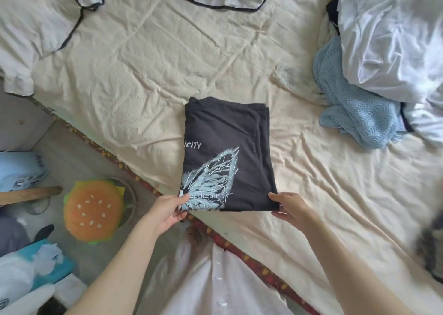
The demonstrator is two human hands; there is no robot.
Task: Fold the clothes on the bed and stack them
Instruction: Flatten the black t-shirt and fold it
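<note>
Pinching near corners of folded black tee (225, 151), L hand (165, 212) & R hand (291, 208), on bed (124, 75)

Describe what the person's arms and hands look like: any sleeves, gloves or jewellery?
Both forearms are bare, with no sleeves in view. The left hand and right hand wear no gloves, and no rings, watch or bracelets are visible. Below them hangs a white buttoned garment on the person's body.

Wide bed (148, 79) under a creased cream sheet; a folded dark grey butterfly-print T-shirt (225, 135) lies near its front edge, a crumpled pale blue knit top (354, 108) right, a heap of white clothes (393, 43) beyond
</note>
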